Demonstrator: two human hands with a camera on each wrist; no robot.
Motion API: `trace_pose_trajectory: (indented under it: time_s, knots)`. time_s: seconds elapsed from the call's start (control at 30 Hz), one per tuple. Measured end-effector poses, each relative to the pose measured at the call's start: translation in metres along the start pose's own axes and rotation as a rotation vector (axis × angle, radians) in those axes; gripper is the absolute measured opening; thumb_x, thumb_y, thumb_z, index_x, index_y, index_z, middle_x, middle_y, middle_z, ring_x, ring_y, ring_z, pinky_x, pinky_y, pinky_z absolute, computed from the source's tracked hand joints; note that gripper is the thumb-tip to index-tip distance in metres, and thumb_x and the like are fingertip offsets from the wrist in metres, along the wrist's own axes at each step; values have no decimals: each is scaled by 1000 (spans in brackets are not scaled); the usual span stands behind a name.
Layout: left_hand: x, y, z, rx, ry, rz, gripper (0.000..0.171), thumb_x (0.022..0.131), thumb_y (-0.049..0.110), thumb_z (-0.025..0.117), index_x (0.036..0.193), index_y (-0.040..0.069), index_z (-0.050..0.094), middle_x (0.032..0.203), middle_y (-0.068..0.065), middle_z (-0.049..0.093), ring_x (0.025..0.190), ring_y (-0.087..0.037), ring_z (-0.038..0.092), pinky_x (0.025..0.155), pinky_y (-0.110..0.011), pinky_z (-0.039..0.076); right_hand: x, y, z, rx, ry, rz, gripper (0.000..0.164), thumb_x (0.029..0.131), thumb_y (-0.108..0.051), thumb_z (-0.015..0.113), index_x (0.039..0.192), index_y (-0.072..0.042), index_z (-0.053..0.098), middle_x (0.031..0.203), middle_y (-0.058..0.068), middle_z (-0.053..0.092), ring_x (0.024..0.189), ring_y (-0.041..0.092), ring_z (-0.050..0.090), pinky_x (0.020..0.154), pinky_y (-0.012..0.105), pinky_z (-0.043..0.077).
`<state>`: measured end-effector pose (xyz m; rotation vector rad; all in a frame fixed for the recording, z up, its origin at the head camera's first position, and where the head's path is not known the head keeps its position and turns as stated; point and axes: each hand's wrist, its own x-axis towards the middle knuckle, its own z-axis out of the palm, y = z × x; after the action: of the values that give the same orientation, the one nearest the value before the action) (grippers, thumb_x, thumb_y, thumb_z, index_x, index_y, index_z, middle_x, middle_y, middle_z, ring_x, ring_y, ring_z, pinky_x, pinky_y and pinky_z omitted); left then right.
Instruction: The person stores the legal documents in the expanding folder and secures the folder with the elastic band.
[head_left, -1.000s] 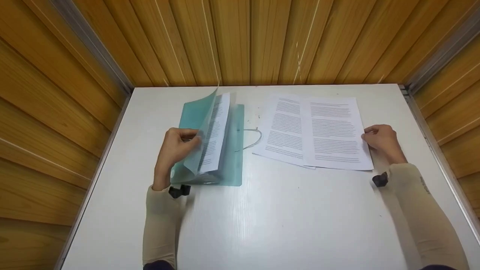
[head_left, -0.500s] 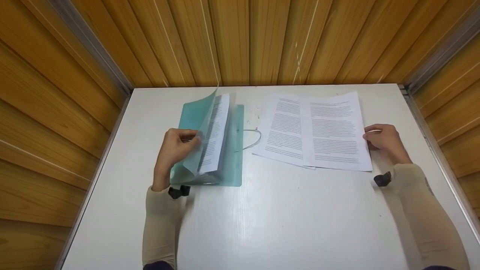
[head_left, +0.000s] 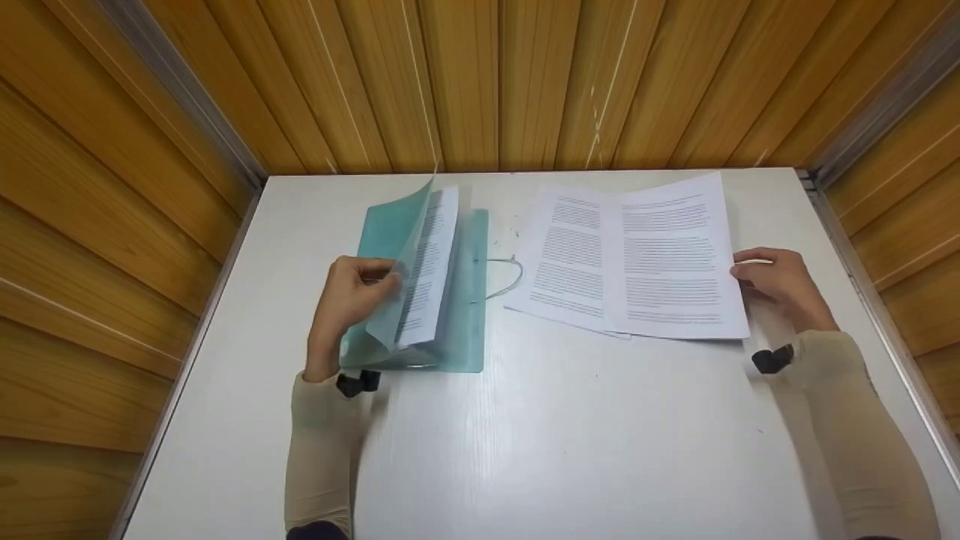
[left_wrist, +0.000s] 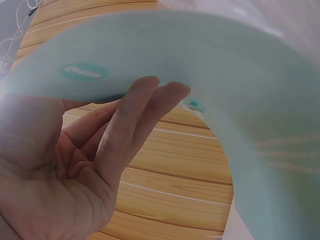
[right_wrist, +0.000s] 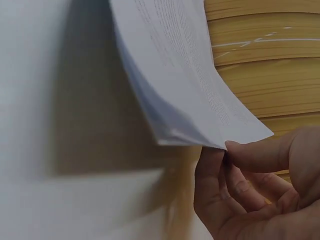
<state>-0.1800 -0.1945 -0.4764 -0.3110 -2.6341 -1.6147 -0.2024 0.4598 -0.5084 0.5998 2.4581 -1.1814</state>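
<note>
My left hand (head_left: 356,296) pinches the raised cover of a translucent green folder (head_left: 474,330). In the left wrist view the cover (left_wrist: 165,45) bends in an arc over the fingers and bears a small oval label. Inside the folder stands a printed sheet (head_left: 431,262), tilted up with the cover. My right hand (head_left: 784,285) pinches the right edge of another printed sheet (head_left: 671,262), whose right side is lifted off the table. The right wrist view shows this paper (right_wrist: 185,75) between thumb and fingertips. A second printed page (head_left: 570,255) lies partly under it.
A thin looped fastener (head_left: 514,277) sticks out from the folder's right edge. All lies on a white table (head_left: 585,435), with wood-panelled walls (head_left: 525,82) behind and at both sides. Small dark specks dot the tabletop between folder and papers.
My right hand has shifted slightly to the right, and the sheet's right side has lifted and curved upward. The left hand and the folder have stayed put.
</note>
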Motion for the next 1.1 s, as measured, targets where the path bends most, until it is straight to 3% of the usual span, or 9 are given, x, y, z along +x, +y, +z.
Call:
trace_pose_trajectory:
  time_s: [0.23, 0.37, 0.47, 0.63, 0.83, 1.1]
  knots:
    - [0, -3, 0, 4, 0, 10, 25, 95, 5, 71, 117, -3, 80, 109, -20, 80, 94, -34, 79, 74, -17, 56, 0, 2, -3, 44, -25, 10, 63, 107, -33, 61, 160, -3, 44, 154, 21, 52, 106, 9, 66, 83, 16, 54]
    - [0, -2, -1, 14, -1, 9, 26, 95, 5, 71, 117, -4, 80, 110, -21, 80, 95, -34, 79, 74, -18, 57, -2, 4, -6, 77, -48, -7, 65, 106, -33, 63, 160, -1, 43, 122, -1, 68, 92, -1, 68, 83, 17, 56]
    - [0, -1, -1, 20, 0, 2, 26, 95, 6, 71, 117, -4, 80, 110, -20, 80, 95, -32, 78, 74, -19, 57, -3, 6, -8, 104, -70, -10, 67, 106, -33, 65, 161, -2, 41, 108, -14, 65, 92, -1, 67, 86, 18, 57]
    - [0, 0, -1, 25, 2, -6, 26, 95, 7, 72, 117, -3, 80, 110, -18, 81, 94, -31, 78, 75, -20, 57, -6, 5, -9, 129, -93, -3, 69, 107, -34, 65, 163, -3, 39, 114, -15, 63, 97, 1, 65, 88, 18, 56]
    - [0, 1, 0, 18, 2, -6, 26, 94, 4, 70, 117, -3, 80, 110, -20, 80, 96, -33, 78, 77, -18, 56, -8, 3, -8, 200, -95, -12, 62, 106, -27, 66, 158, -2, 44, 90, -28, 67, 92, -2, 67, 86, 18, 56]
    - [0, 1, 0, 32, 6, -26, 26, 95, 6, 71, 118, -2, 80, 112, -19, 80, 95, -33, 78, 76, -19, 56, -12, 0, -6, 312, -130, -20, 51, 105, -25, 70, 149, -9, 52, 90, -24, 72, 90, -1, 70, 83, 18, 58]
